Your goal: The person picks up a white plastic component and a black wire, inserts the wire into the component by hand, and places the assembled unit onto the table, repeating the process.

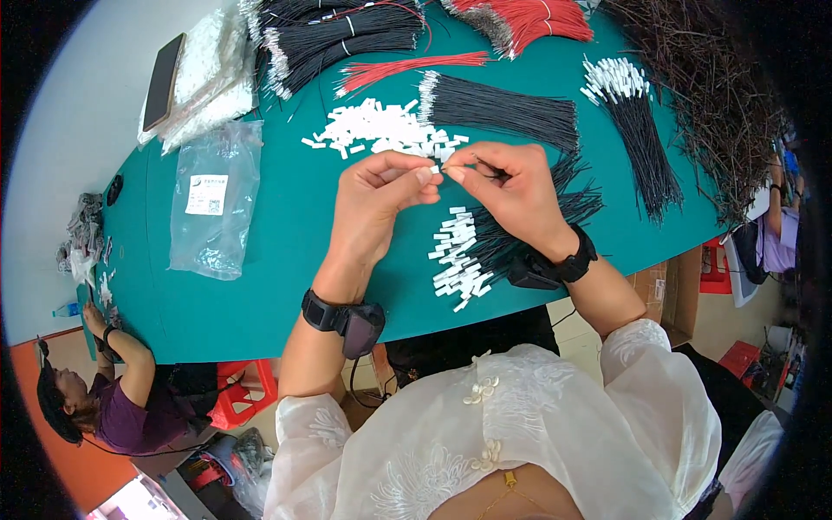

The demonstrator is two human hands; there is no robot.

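Observation:
Over the green table (pixel 286 295), my two hands meet tip to tip. My left hand (pixel 368 195) pinches a small white connector housing (pixel 435 171) between thumb and forefinger. Close against it, my right hand (pixel 511 182) is pinched on the end of a thin black wire, mostly hidden by the fingers. Just beyond the hands lies a heap of loose white housings (pixel 373 124). A bundle of black wires (pixel 507 110) with bare metal-tipped ends is behind it. Below my right hand, several black wires with white housings (pixel 459 260) on their ends lie fanned out.
At the right sits a bundle of black wires with white ends (pixel 637 130), beside a brown tangled heap (pixel 711 95). Red wires (pixel 555 19) and thick black bundles (pixel 347 43) line the back. Left are a clear bag (pixel 212 247) and a phone (pixel 165 82). A co-worker (pixel 130 390) sits lower left.

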